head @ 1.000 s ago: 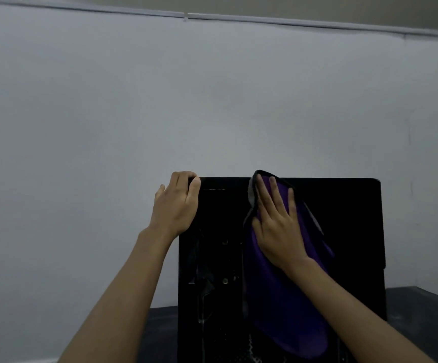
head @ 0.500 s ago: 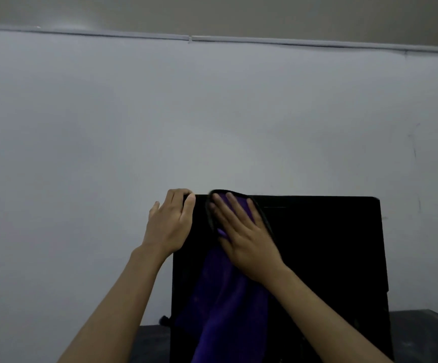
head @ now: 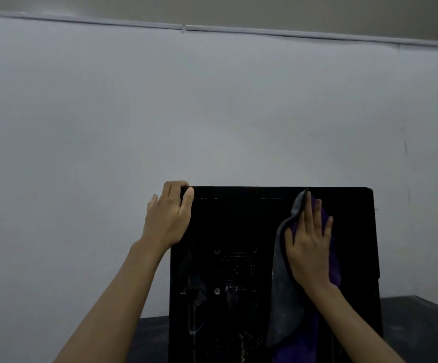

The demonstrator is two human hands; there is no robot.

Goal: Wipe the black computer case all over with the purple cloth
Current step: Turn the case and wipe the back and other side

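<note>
Head cam: case (head: pixel 238 221) btm, cloth (head: pixel 288 305) end cut off.

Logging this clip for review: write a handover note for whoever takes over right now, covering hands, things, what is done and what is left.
Left hand: grips the case at its top left corner.
Right hand: flat, pressing the cloth on the facing panel, upper right; the rest hangs down.
Case stands upright on a dark table.
Done: wiping under way; coverage cannot be told.
Left: remaining panel, other sides.
</note>
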